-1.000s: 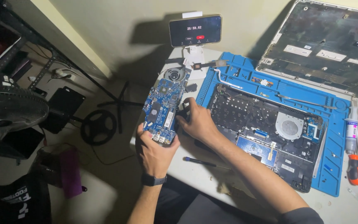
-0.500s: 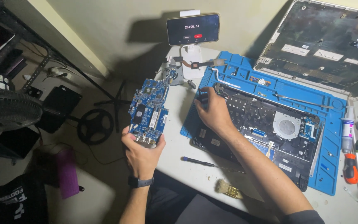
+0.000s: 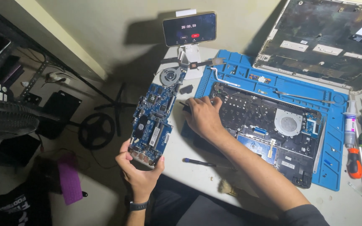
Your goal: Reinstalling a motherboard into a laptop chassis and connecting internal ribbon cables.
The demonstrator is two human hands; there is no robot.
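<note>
Left hand has fingers clamped on the near short edge of the blue motherboard, held up off the worktop's left edge. Board long axis runs away from the body, tilted slightly right, fan end farthest. Right hand rests at the open laptop chassis's left edge on the blue mat, fingers curled together on a small dark part; exact grip unclear. Chassis lies right of the board, right hand nearer.

Home electronics repair bench, blue silicone repair mat, opened laptop chassis, screwdrivers, phone timer on stand, cluttered floor
</note>
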